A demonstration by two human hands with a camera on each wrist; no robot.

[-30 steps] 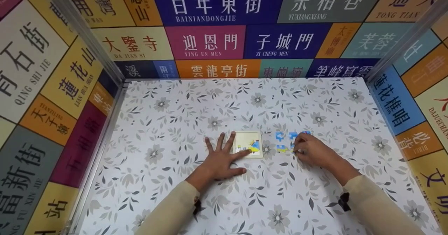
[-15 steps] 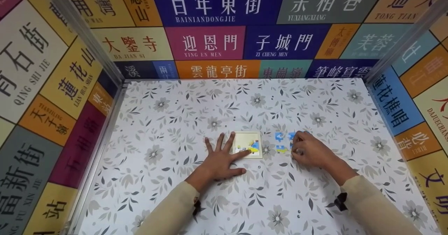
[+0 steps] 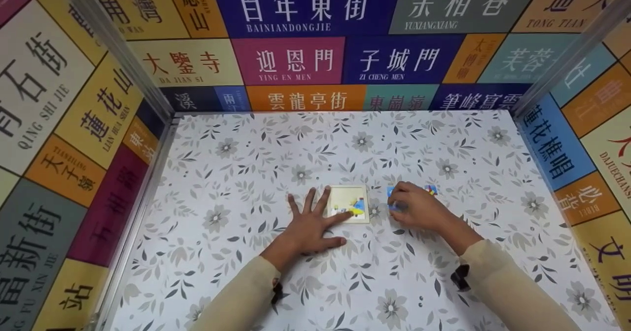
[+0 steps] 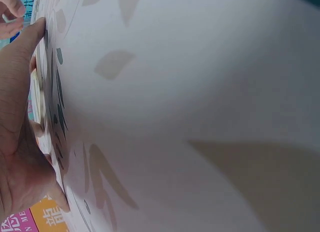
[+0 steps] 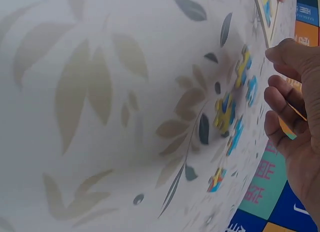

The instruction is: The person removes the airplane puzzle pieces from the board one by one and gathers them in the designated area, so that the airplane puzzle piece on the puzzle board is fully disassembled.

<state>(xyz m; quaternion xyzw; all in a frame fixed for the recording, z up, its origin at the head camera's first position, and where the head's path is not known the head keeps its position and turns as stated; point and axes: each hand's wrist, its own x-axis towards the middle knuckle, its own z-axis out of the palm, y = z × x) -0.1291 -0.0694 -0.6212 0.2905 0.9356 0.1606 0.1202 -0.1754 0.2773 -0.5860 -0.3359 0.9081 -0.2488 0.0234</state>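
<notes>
My left hand (image 3: 308,227) lies spread on the tablecloth, its index finger resting across a small cream puzzle tray (image 3: 345,193). Yellow and blue puzzle pieces (image 3: 360,205) fill the tray's lower part, partly under that finger. To the right of the tray, my right hand (image 3: 419,207) pinches a small bluish puzzle piece (image 3: 401,205) between thumb and fingertips, mostly hidden. Beneath and beside this hand several loose pieces (image 5: 225,112) lie on the cloth, blue and yellow. One with red on it (image 3: 431,190) shows past the knuckles.
A white cloth with grey flowers (image 3: 276,148) covers the table. Panels with Chinese street names (image 3: 305,59) stand at the back and both sides. Clear posts (image 3: 113,40) run up the corners. Beige sleeves (image 3: 241,291) reach in from the front.
My right hand has moved left, from the right-hand loose pieces to over the ones nearest the tray. The left hand and the tray have stayed put.
</notes>
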